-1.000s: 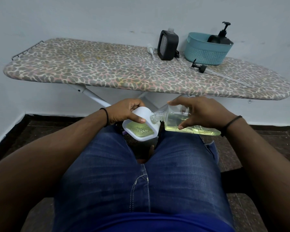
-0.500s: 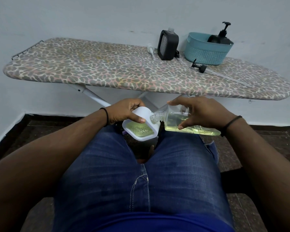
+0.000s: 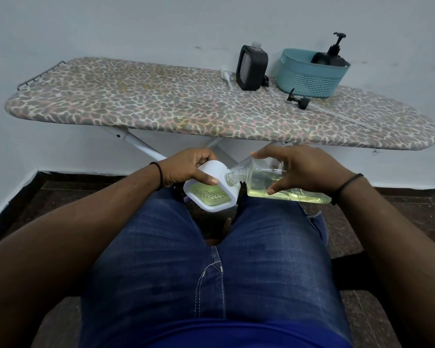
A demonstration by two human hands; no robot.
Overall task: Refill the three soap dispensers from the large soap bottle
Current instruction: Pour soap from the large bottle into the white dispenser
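My left hand point(image 3: 186, 167) grips a white soap dispenser point(image 3: 209, 194) above my knees; its clear window shows yellow-green soap. My right hand point(image 3: 301, 169) holds the large clear soap bottle point(image 3: 266, 183) tipped on its side, with its open neck against the dispenser's top. Yellow soap lies along the bottle's lower side. On the ironing board point(image 3: 161, 106) stands a black dispenser point(image 3: 251, 67) without its pump. Another black dispenser point(image 3: 333, 55) with its pump sits in a teal basket point(image 3: 309, 76).
A loose black pump point(image 3: 298, 100) with a long tube lies on the board by the basket. A white pump point(image 3: 225, 75) lies left of the black dispenser. The board stands against a pale wall, its white legs just beyond my hands. I sit with my knees under them.
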